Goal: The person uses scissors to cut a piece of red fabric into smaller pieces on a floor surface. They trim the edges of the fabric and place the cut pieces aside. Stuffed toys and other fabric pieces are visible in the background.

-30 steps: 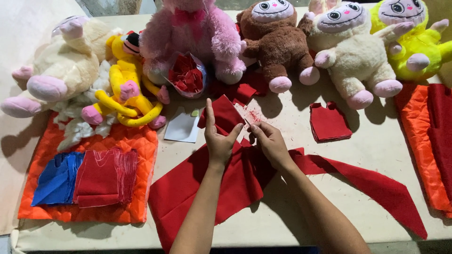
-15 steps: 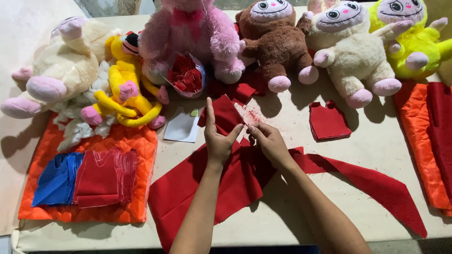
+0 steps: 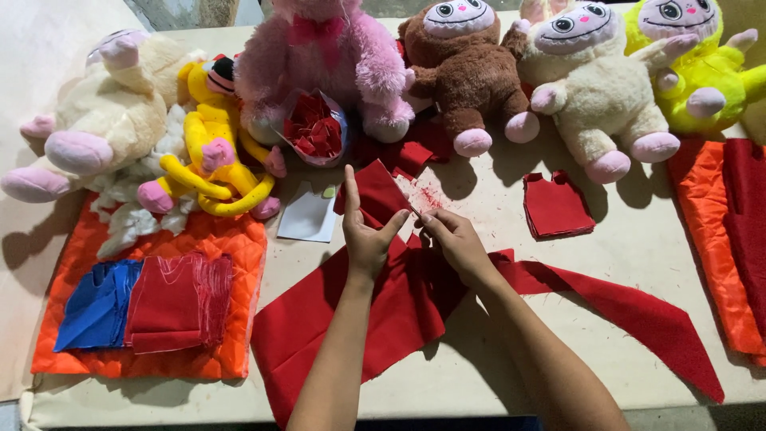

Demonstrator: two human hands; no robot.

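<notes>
Two hands are at work over the middle of the table (image 3: 638,239), and we log them first. Our left hand (image 3: 365,239) lies on the red felt sheet (image 3: 351,327), thumb pinched toward the right hand, forefinger pointing straight up the table. Our right hand (image 3: 455,239) pinches the same spot with thumb and fingertips; between them sits a small red felt piece (image 3: 381,195), partly lifted off the sheet. Whether a tool is in the right hand we cannot tell; something thin shows at the fingertips.

Step in hand, as we judge it: a small shape is being parted from the larger felt. The next move would call for a firm pinch on both sides and a steady pull, so the sheet does not drag toward the near edge.

Near the left edge, an orange quilted mat (image 3: 199,351) carries a stack of red cut pieces (image 3: 175,299) and a blue stack (image 3: 92,307). A stack of red cut shapes (image 3: 556,207) lies right of centre. A white card (image 3: 309,214) lies just beyond the left hand.

Along the far edge sit plush toys: cream (image 3: 104,120), yellow (image 3: 209,148), pink (image 3: 323,56), brown (image 3: 463,72), cream-white (image 3: 594,88), lime (image 3: 702,64). A pouch of red scraps (image 3: 313,128) rests against the pink one.
</notes>
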